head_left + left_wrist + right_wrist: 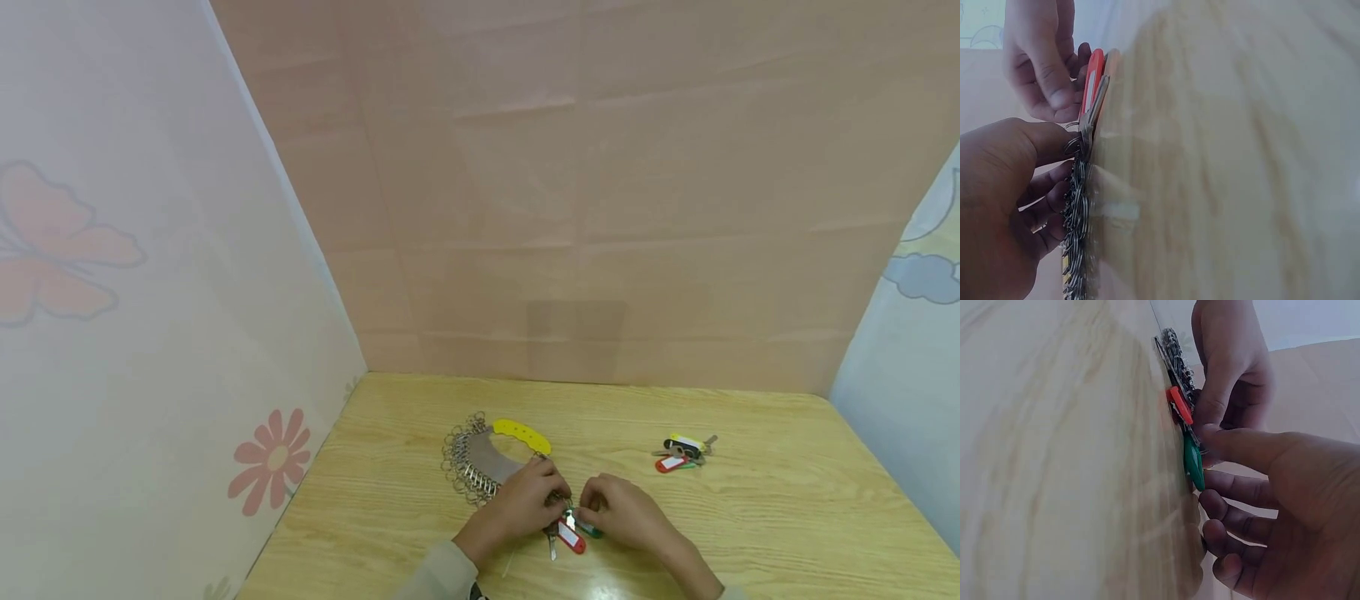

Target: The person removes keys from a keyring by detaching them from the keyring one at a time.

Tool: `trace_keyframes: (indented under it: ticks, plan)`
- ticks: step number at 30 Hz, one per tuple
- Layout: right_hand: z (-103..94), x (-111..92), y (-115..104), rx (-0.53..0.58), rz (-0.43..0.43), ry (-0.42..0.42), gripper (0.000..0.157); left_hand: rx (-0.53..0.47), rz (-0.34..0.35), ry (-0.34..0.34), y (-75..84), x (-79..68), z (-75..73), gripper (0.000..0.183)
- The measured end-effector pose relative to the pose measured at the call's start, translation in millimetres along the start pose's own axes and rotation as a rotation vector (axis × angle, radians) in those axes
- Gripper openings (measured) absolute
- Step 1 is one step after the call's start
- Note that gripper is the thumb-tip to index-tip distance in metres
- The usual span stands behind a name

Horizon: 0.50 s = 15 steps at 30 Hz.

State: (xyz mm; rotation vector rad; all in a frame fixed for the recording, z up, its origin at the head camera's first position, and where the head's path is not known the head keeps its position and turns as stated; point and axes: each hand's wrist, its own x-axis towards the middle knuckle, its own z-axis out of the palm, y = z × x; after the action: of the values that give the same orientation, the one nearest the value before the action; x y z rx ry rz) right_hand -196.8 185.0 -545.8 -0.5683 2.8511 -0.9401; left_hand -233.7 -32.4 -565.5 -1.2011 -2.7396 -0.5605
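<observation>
A grey curved plate point(491, 458) with a yellow handle point(522, 433) and a fringe of metal rings point(459, 458) lies on the table. My left hand point(528, 497) reaches over its lower right end, thumb and fingers pinching a split ring point(1073, 146) there. Close by hang a red key tag point(572, 536) with a white label and a silver key point(552, 547). My right hand point(622, 510) faces the left one, its thumb and forefinger pinching the ring end of a green key tag point(1193, 464); its other fingers are loosely bent. The fingers partly hide the rings between both hands.
A small heap of keys with a yellow tag point(687, 441), a black tag and a red tag point(671, 464) lies farther right on the wooden table point(787, 500). A pink-brown sheet point(585, 208) stands behind the table, with pale printed panels point(187, 275) at the sides.
</observation>
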Motion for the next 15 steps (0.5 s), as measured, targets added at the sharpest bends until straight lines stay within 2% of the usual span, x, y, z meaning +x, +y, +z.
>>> trace_keyframes:
  ticks: [3,8,15]
  plan:
    - [2.0,0.0,-0.8,0.004,-0.017,-0.006,0.018,-0.009,-0.009,0.008,-0.1,-0.4,0.9,0.012]
    - [4.7,1.3,-2.1,-0.057,-0.028,0.047,0.012,-0.029,-0.024,0.016,-0.5,0.5,0.3,0.012]
    - [6.7,2.2,-2.4,-0.032,0.039,0.042,0.014,-0.040,-0.048,-0.003,-1.1,0.5,1.7,0.013]
